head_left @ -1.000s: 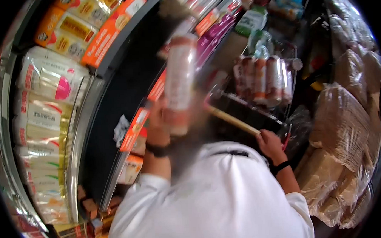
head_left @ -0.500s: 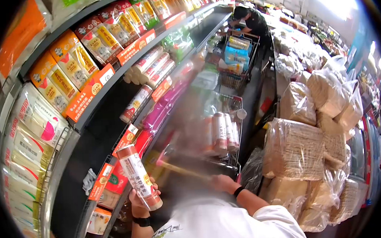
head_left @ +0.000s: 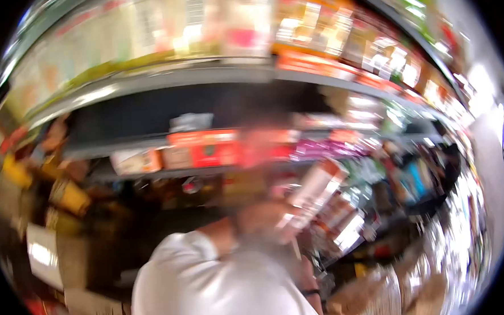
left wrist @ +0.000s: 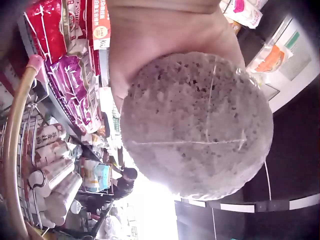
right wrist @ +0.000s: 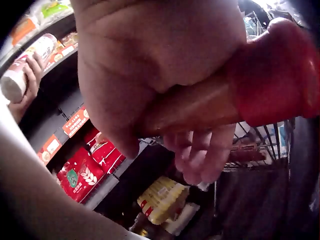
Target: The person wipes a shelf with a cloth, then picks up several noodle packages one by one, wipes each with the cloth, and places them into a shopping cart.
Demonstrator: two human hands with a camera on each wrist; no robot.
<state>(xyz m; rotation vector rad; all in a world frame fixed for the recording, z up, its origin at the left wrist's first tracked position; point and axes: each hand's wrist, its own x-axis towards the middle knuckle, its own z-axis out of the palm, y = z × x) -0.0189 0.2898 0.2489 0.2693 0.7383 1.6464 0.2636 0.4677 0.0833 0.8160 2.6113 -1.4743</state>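
My left hand (right wrist: pixel 31 82) grips a paper-wrapped roll of dried noodles (left wrist: pixel 195 130). The left wrist view looks straight at the roll's round, speckled grey end, with the palm behind it. In the blurred head view, the tilted roll (head_left: pixel 316 191) overlaps the shopping cart area. My right hand (right wrist: pixel 160 55) holds the cart handle (right wrist: pixel 195 107), its thumb on one side of the bar and its fingers on the other. Several similar noodle rolls (left wrist: pixel 57 175) lie in the wire cart beyond the handle (left wrist: pixel 17 135).
Shelves carry purple packs (left wrist: pixel 75 92) and red packs (right wrist: pixel 77 175), with price tags (right wrist: pixel 75 122) along the edge. Low down are yellow packs (right wrist: pixel 162 200). Plastic-wrapped brown bundles (head_left: pixel 367 297) stand behind the cart. Farther along the aisle is a person in dark clothes (left wrist: pixel 124 182).
The head view has swung left to face the shelf. The noodle roll has gone from upright to tilted, still in my left hand. My right hand stays on the cart handle.
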